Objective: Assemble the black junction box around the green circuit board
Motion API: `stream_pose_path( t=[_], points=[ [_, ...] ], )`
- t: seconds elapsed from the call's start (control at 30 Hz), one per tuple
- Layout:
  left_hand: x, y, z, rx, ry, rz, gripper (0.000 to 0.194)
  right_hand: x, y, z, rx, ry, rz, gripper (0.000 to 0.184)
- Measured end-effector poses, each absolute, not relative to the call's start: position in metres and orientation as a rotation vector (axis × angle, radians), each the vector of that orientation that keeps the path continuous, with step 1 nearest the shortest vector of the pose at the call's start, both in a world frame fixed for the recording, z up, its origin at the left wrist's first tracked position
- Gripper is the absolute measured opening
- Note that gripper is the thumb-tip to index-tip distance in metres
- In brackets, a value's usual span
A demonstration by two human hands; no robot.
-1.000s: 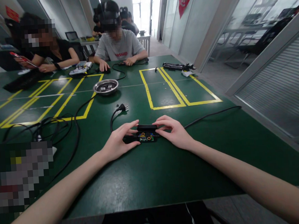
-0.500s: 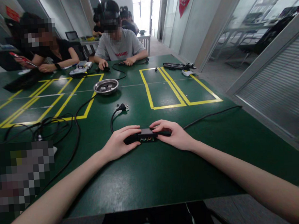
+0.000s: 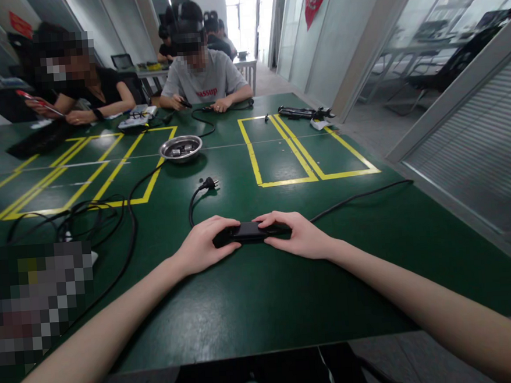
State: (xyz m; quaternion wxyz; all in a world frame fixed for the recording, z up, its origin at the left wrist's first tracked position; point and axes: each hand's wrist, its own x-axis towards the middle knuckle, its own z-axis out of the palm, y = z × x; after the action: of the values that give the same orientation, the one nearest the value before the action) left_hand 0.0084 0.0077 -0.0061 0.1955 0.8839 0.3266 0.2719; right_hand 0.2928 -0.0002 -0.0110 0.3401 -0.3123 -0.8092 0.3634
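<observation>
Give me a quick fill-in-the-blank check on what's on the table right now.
1. Both hands, left hand and right hand, press on a black ____ lying on the table.
2. The metal bowl sits ____ the plug, farther from the person.
3. The lines taped on the table are ____.
4. The plug's cord is coloured ____.

Missing words: adapter; beyond; yellow; black

Adapter box (image 3: 247, 232) on the table (image 3: 254, 296) between both hands, plug (image 3: 209, 183) behind it, bowl (image 3: 181, 147) farther back left.
</observation>
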Motion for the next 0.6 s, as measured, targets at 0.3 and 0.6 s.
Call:
stream_pose_path(
  t=[0.3, 0.6],
  points=[
    [0.0084, 0.0087, -0.0073, 2.508, 0.854, 0.726, 0.032, 0.2917, -0.0005, -0.0132, -0.842, -2.14, 0.825, 0.019],
    [0.0099, 0.0084, -0.0059, 2.535, 0.882, 0.687, 0.029, 0.2915, 0.0017, -0.0145, -0.797, -2.308, 0.601, 0.038]
  ],
)
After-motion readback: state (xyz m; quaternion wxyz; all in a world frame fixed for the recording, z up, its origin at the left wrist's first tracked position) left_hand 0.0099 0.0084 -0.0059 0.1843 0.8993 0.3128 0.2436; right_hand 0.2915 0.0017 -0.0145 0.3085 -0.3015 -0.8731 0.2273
